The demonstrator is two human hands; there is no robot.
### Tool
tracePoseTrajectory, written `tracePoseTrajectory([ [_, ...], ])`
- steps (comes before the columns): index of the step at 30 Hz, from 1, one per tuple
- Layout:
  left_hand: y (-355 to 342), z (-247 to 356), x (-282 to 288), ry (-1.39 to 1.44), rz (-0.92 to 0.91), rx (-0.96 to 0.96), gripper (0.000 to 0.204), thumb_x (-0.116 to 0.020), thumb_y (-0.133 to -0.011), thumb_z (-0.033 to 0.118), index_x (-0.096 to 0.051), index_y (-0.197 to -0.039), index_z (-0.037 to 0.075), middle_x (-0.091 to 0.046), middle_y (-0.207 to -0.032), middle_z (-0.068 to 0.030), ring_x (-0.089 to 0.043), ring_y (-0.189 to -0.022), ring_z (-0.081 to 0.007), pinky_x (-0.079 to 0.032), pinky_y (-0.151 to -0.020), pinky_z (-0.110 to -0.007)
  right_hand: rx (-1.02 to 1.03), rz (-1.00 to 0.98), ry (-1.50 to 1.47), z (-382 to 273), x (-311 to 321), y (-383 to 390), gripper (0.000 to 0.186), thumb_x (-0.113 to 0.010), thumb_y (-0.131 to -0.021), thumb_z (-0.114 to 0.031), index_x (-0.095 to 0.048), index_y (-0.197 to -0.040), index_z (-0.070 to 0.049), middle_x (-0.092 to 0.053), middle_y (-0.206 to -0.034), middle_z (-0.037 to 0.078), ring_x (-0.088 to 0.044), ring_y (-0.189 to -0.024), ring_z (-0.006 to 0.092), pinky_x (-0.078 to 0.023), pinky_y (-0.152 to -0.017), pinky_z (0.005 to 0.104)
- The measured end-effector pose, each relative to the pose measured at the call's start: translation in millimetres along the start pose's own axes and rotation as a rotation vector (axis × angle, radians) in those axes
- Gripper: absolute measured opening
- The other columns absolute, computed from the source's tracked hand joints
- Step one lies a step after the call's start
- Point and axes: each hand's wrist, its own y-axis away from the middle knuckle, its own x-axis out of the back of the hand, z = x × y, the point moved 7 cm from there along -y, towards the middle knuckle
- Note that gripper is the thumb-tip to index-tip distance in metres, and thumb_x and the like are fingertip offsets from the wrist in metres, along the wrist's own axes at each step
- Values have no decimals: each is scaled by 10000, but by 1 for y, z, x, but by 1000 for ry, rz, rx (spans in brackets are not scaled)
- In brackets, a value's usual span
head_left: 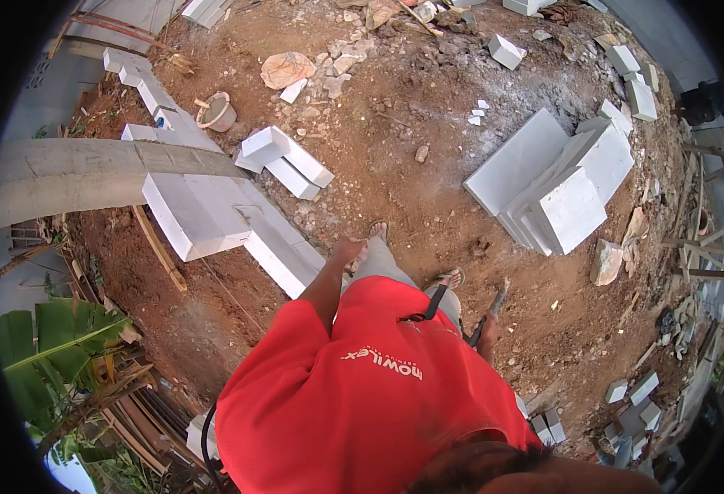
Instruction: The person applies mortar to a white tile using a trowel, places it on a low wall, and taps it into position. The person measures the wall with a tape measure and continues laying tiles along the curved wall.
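Note:
My left hand [349, 250] hangs beside my left thigh, close to the low wall of white blocks [275, 243]. Its fingers are too small and partly turned away to show whether they grip anything. On the other side of my body, my right hand [488, 328] is closed around a hand tool [500, 298] with a dark handle and a greyish end. Part of that tool is hidden by the hand, and its exact kind does not show. I stand in sandals on bare reddish soil.
A concrete beam [74, 177] crosses above the block wall at left. Loose white blocks [288, 160] lie beside the wall, near a bucket [217, 113] of grey mix. To the right stands a stack of white panels [555, 193]. Rubble [341, 66] and a sack [288, 70] lie ahead.

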Motion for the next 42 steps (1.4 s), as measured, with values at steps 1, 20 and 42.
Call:
tracePoseTrajectory([
  [1, 16, 16, 9, 26, 57, -17, 365, -720, -915, 264, -709, -935, -100, -762, -859, -198, -754, -683, -250, -613, -684, -359, 23, 3, -12, -20, -12, 2, 295, -569, -962, -367, -655, -898, -92, -559, -647, 23, -554, -531, 152, -457, -493, 353],
  [20, 215, 8, 498, 36, 1775, -280, 371, -737, -816, 22, -648, -1174, -16, -582, -1301, -221, -529, -1256, -397, -412, -1103, -488, 535, -905, 442, -270, -623, 137, 211, -623, -826, -148, -675, -990, -25, -611, -778, 16, -545, -621, 110, -445, -584, 259],
  [42, 135, -65, 633, 156, 1258, 839, 824, -832, -696, 437, -597, -1282, -93, -673, -1233, -279, -661, -1162, -417, -531, -1007, -484, 391, -293, 1409, -376, -850, -95, 448, -749, -780, -321, -734, -933, 100, -735, -931, 232, -731, -850, 248, -556, -737, 423],
])
